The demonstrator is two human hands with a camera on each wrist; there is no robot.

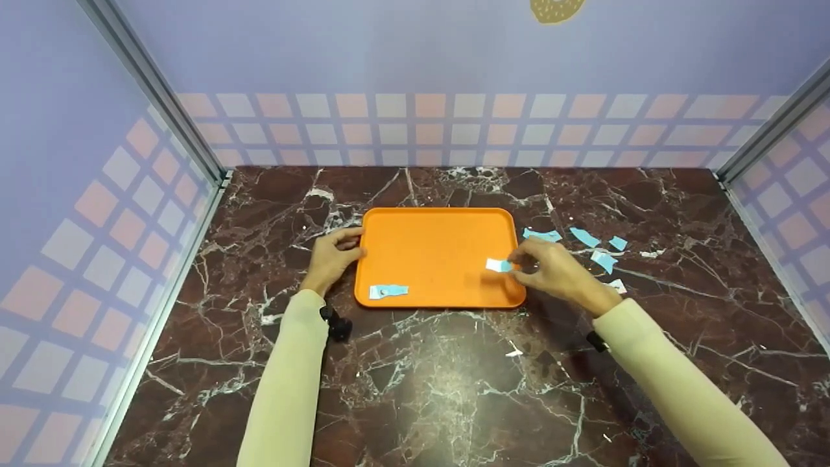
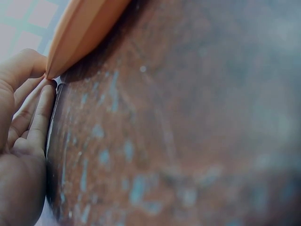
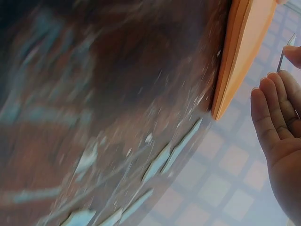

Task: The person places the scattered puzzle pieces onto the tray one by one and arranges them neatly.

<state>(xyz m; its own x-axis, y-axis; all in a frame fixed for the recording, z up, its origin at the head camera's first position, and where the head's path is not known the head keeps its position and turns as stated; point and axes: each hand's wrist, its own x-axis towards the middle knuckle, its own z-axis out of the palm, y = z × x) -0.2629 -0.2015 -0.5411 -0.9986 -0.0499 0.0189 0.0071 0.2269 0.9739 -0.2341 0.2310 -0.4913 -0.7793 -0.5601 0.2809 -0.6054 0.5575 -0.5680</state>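
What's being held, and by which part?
The right hand pinches a flat white and blue piece by its blue end; the left hand touches the left rim of the orange rectangular tray.

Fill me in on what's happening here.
A person's right hand pinches a blue-and-white piece over the right side of an orange tray; the left hand holds the tray's left edge. A second piece lies in the near left corner. Loose pieces lie on the marbled tabletop to the tray's right.
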